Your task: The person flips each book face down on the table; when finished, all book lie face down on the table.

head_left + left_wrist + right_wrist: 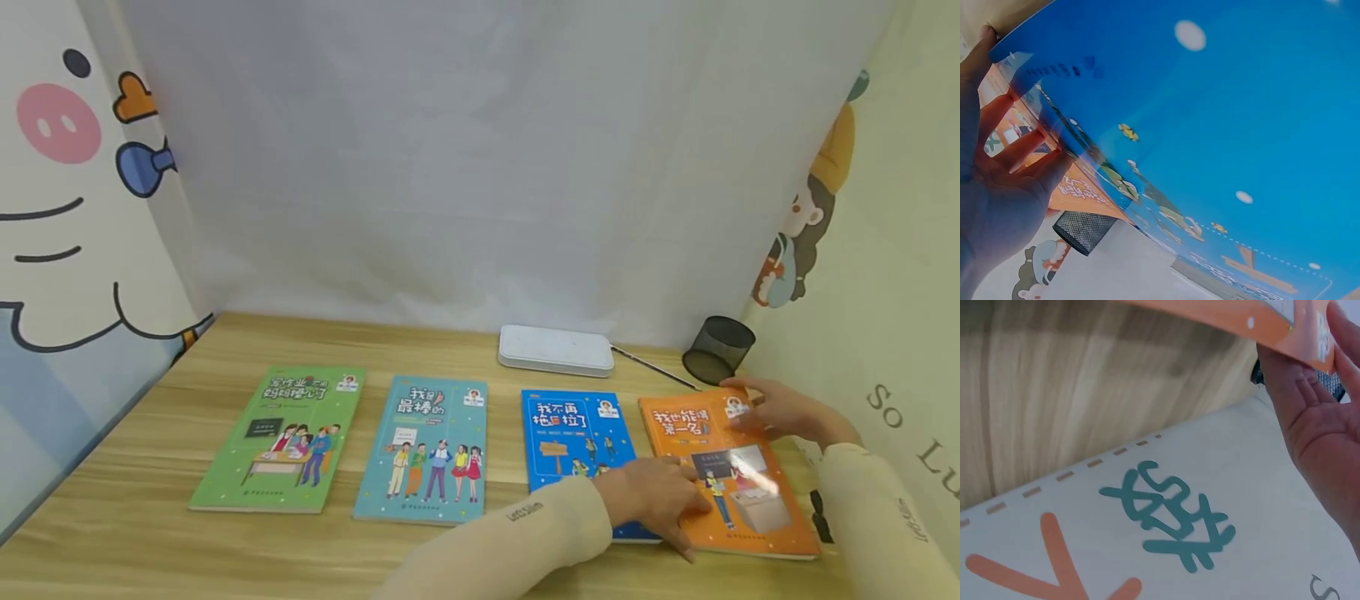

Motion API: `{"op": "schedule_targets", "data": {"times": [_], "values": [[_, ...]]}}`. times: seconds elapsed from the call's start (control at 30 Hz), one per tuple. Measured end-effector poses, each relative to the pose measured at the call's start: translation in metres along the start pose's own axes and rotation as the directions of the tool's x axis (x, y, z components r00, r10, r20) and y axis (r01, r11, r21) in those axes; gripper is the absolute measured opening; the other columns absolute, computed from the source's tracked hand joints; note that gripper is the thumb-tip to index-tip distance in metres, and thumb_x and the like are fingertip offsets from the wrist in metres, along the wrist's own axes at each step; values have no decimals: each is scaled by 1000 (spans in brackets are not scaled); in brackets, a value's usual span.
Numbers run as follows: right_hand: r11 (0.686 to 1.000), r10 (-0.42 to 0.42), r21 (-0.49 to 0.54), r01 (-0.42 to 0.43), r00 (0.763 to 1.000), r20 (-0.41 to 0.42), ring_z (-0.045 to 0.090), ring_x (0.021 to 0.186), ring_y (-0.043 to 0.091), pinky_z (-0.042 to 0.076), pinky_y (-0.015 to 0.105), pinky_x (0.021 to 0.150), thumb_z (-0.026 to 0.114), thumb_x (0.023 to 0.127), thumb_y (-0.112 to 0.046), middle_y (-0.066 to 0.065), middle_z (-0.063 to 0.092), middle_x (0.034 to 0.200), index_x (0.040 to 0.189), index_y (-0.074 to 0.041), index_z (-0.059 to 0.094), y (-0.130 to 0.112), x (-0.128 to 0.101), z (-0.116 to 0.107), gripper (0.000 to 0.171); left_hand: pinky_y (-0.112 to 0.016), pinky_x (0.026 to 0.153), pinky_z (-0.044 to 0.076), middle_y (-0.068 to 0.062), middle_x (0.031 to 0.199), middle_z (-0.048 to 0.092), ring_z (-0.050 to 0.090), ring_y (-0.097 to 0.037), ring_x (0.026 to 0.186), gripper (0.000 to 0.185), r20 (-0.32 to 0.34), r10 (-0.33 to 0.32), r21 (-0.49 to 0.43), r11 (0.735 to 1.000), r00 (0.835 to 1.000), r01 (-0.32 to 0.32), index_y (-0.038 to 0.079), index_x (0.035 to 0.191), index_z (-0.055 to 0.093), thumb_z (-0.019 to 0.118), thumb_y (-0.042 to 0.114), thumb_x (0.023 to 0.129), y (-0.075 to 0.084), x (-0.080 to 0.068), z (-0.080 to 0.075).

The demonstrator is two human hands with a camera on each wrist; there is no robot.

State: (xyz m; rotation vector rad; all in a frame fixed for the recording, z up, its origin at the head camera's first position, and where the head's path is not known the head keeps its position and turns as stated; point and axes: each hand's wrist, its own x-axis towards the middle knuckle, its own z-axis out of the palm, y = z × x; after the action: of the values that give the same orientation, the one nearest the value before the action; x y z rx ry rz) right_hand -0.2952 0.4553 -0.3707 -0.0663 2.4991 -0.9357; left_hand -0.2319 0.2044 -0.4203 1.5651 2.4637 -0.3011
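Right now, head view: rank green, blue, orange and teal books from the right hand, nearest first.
1. Orange book, rightmost, touching the right hand.
2. Blue book, left of orange.
3. Teal book, left of blue.
4. Green book, leftmost.

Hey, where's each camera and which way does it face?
Head: worn on the head, facing forward and down over the table; left hand, right hand and both sleeves show.
Left wrist: on that wrist, looking across the blue book toward the mesh cup; left hand at frame left.
Right wrist: on that wrist, looking past the orange book at the printed wall; right hand at frame right.
Head and left wrist share the blue book.
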Motion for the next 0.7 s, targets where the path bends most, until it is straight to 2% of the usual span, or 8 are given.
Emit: {"op": "schedule_targets", "data": {"times": [0.1, 0.2, 0.33, 0.7], "values": [[998, -4, 56, 1, 999, 47, 65, 99, 28, 60, 45, 82, 65, 94, -9, 26, 61, 119, 148, 8, 20, -3, -5, -6, 73, -19, 121, 21, 21, 155, 37, 29, 1, 145, 67, -1, 1, 3, 1000, 1000, -1, 47, 147, 42, 57, 71, 87, 1, 0, -1], [997, -16, 79, 11, 998, 59, 66, 97, 27, 60, 44, 80, 63, 94, -6, 21, 63, 116, 148, 8, 20, -8, -9, -10, 70, -20, 121, 21, 20, 156, 35, 29, 0, 146, 67, 3, -2, -22, 1000, 1000, 2, 47, 147, 42, 58, 70, 87, 1, -1, -2], [996, -23, 82, 18, 998, 60, 66, 97, 27, 60, 43, 80, 61, 95, -5, 21, 63, 116, 148, 8, 21, -12, -11, -12, 68, -21, 121, 23, 20, 158, 32, 28, -1, 147, 67, 14, -7, -63, 998, 1000, 8, 47, 147, 41, 60, 69, 87, 0, -1, -3], [997, -45, 69, 44, 999, 7, 67, 92, 27, 61, 43, 74, 59, 91, 0, 23, 64, 112, 145, 8, 25, -18, -12, -8, 64, -21, 120, 24, 20, 156, 34, 30, -1, 145, 67, 11, -13, -65, 998, 1000, 14, 47, 146, 44, 62, 68, 86, 0, 0, -4]]}}
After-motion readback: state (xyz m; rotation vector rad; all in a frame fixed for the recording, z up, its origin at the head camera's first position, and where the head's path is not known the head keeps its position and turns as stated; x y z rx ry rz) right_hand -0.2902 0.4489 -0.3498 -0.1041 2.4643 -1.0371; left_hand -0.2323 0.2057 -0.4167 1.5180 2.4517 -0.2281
